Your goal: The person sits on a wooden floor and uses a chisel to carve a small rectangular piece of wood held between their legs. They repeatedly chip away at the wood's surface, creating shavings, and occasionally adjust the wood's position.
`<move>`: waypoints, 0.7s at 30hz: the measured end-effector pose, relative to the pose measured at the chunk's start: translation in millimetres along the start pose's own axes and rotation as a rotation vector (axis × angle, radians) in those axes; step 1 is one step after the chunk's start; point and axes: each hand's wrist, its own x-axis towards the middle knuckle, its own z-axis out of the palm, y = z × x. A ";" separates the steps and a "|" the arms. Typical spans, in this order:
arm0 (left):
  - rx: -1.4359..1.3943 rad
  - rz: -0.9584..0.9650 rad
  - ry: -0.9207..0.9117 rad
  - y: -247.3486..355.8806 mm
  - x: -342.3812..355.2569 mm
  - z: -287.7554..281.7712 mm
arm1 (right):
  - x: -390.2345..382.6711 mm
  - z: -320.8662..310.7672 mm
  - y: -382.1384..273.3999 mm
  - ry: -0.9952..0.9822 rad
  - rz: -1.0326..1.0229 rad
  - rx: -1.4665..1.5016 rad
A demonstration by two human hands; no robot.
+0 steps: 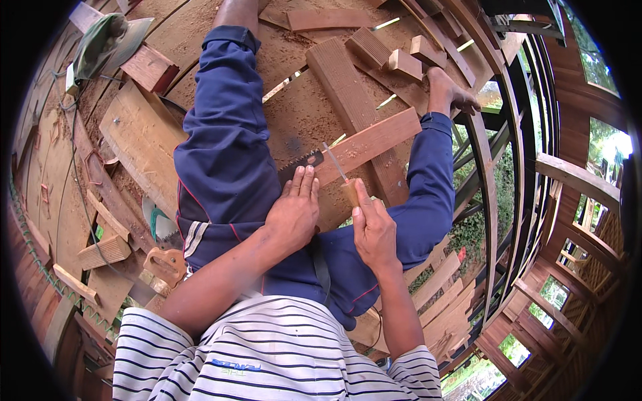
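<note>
Left hand [294, 207]: fingers straight and together, laid palm-down over the dark, toothed steel saw blade [309, 160] and the near end of a reddish-brown planed wooden board [374, 144]; pressing, not wrapped round anything. Right hand [374, 230]: closed on the pale wooden handle of a thin grey metal file [335, 162], thumb and index finger forward. Blade sits between the thighs, its squared end against the board; file crosses the board just beside that end. Can't tell if they touch.

Risks, my read:
- Blade looks held by palm pressure only, no clamp seen. Let up and it could chatter or slide.
- Board bridges a thick brown timber beam [341, 87], far end by the right shin. Uneven load could rock it.
- File slip could put knuckles or left fingertips on the teeth; both are close.
- Teeth also near the navy trousers [231, 134]: a leg shift could snag cloth.
</note>
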 end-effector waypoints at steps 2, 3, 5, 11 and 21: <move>0.008 -0.003 -0.007 0.1 0.9 -0.4 | 3.5 -1.4 3.8 -0.030 -0.018 -0.010; -0.009 -0.001 -0.022 0.0 1.1 -3.6 | 5.0 -2.7 6.3 -0.042 -0.026 -0.016; -0.024 0.001 -0.035 -0.1 1.7 -4.6 | 6.9 -4.4 7.1 -0.059 -0.035 -0.023; -0.030 0.000 -0.032 1.0 2.2 -5.4 | 10.0 -5.3 3.0 -0.137 0.029 -0.102; -0.009 -0.004 -0.013 1.3 -2.3 -3.9 | 18.5 -7.4 -23.2 -0.441 0.080 -0.365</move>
